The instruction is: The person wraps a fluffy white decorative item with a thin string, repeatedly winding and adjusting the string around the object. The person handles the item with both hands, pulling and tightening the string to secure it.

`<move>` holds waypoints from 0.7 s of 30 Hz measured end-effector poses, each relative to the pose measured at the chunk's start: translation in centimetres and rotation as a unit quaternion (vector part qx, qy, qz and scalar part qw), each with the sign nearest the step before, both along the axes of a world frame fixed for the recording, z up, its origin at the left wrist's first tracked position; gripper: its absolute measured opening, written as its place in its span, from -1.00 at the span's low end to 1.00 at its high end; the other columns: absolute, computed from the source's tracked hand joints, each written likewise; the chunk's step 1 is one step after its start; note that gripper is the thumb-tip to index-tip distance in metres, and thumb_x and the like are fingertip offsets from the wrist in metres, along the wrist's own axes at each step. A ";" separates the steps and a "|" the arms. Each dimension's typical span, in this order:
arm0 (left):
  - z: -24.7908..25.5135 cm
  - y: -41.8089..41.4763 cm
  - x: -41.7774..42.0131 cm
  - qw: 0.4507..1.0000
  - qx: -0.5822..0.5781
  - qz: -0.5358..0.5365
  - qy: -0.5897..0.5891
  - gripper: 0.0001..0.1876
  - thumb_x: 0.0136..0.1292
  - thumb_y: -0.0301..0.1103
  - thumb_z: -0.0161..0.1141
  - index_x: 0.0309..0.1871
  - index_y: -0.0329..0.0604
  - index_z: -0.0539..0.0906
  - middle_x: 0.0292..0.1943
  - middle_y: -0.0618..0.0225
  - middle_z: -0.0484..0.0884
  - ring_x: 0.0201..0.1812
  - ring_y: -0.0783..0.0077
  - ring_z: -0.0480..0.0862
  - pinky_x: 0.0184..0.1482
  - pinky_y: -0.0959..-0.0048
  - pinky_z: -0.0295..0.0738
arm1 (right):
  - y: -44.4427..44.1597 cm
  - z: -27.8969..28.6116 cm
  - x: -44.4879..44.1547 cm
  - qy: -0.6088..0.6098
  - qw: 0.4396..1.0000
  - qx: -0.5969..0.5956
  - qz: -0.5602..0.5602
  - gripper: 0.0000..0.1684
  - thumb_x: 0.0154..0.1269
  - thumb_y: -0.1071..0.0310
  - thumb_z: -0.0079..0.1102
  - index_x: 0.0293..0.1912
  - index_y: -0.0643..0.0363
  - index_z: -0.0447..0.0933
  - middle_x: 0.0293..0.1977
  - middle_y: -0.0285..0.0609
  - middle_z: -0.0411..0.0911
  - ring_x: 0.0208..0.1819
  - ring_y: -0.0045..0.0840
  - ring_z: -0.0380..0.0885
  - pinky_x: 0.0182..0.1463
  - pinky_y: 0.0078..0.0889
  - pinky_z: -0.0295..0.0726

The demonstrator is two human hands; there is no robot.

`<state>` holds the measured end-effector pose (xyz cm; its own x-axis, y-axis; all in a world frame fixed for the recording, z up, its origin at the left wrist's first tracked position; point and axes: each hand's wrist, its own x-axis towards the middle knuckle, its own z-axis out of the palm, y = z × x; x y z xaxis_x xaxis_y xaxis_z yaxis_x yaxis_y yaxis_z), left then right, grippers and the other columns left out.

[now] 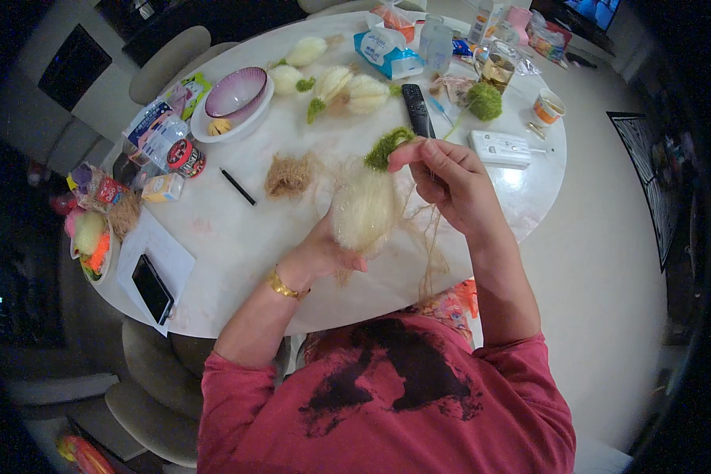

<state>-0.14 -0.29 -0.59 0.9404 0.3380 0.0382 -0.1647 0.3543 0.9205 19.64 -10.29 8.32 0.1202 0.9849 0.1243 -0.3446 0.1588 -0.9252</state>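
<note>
My left hand (326, 252) holds a cream, fuzzy yarn piece (364, 207) from below, partly hidden behind it. At its top sits a green fuzzy yarn piece (385, 148), whose right edge my right hand (441, 175) pinches between thumb and finger. Loose tan strands (429, 255) hang below my right hand. Left of the cream piece lies a tan fuzzy clump (288, 176). Several similar cream pieces with green ends (367, 95) lie farther back. A green yarn ball (484, 101) rests at the back right, near a blue-handled crochet hook or similar thin tool (440, 109).
A remote control (418, 109), a white power strip (499, 148), a paper cup (548, 108) and a glass mug (497, 66) stand or lie to the right. Leftward are a black pen (237, 186), a white basin (243, 130) with a purple bowl (236, 93), and a phone (153, 289) on paper.
</note>
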 end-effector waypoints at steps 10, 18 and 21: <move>0.2 -0.4 0.1 0.996 -0.054 0.076 0.005 -0.19 -0.11 -0.24 0.59 0.21 -0.13 0.36 -0.33 0.47 0.46 -0.46 0.62 0.37 -0.53 0.64 0.22 | -1.0 -0.8 -1.2 -0.293 0.933 0.015 -0.206 -0.73 0.56 0.26 -0.12 0.04 0.18 0.48 -0.56 -0.35 0.35 -0.53 -0.68 0.26 -0.44 -0.56 0.22; -1.1 0.5 0.2 0.996 -0.074 0.052 -0.010 0.06 -0.08 -0.44 0.54 0.44 -0.10 0.05 0.25 0.35 0.34 0.29 0.40 0.35 0.32 0.34 0.28 | -2.1 -1.0 -3.2 -0.476 0.846 0.044 -0.236 -0.71 0.30 0.51 0.10 0.02 0.19 0.41 -0.33 -0.01 0.58 -0.25 -0.10 0.58 -0.19 -0.17 0.56; -1.3 0.6 0.2 0.996 -0.070 0.050 -0.010 0.06 -0.09 -0.46 0.54 0.44 -0.08 0.03 0.26 0.35 0.33 0.30 0.39 0.34 0.33 0.33 0.27 | -2.2 -1.0 -3.1 -0.519 0.820 0.070 -0.230 -0.71 0.24 0.53 0.14 -0.02 0.21 0.46 -0.32 -0.03 0.59 -0.26 -0.12 0.58 -0.21 -0.17 0.56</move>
<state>0.04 0.33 -1.85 0.9011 0.4335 0.0030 -0.2244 0.4605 0.8588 16.51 -12.49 7.29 0.2338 0.8321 0.5030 0.7433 0.1806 -0.6442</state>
